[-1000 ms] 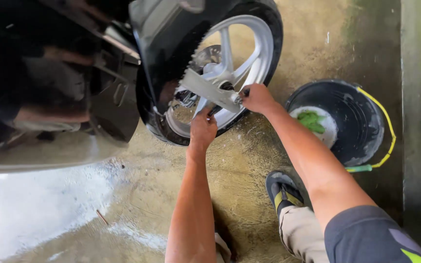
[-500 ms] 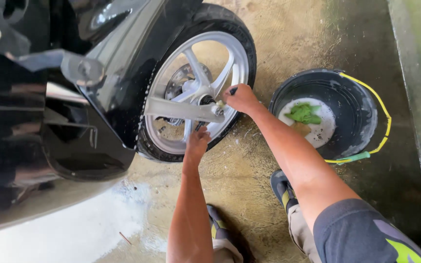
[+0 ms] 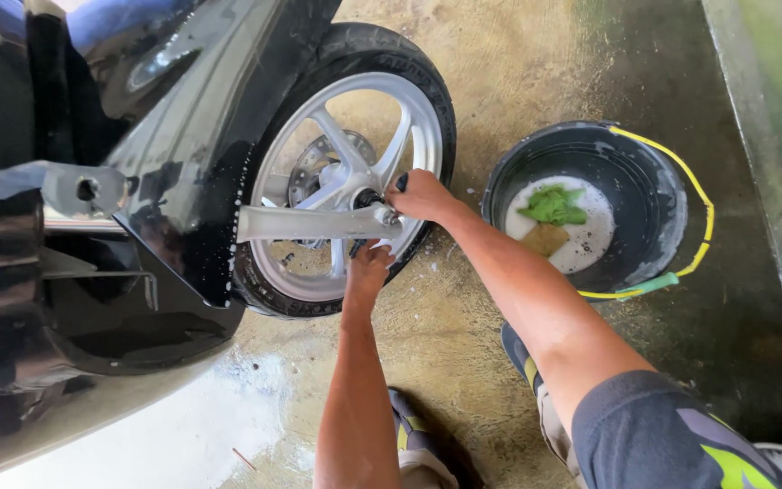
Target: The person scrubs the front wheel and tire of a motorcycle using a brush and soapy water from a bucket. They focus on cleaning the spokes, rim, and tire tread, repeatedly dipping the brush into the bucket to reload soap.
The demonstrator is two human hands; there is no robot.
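The right hand [image 3: 420, 195] was closed around a small dark thing at the axle end of the silver swing arm [image 3: 314, 223], and the left hand [image 3: 368, 265] reached up from below with its fingers curled on something at the rim of the wheel [image 3: 346, 195], though I could not tell what it held. Both hands were close together at the hub of the black motorcycle [image 3: 92, 226], with the black bucket [image 3: 590, 149] of soapy water, a green cloth [image 3: 554, 205] and a yellowish sponge [image 3: 545, 239] standing near on the wet concrete floor [image 3: 500, 72]. In my judgement the foam could make the fingers slip against the brake disc [image 3: 305, 177] or the spokes.
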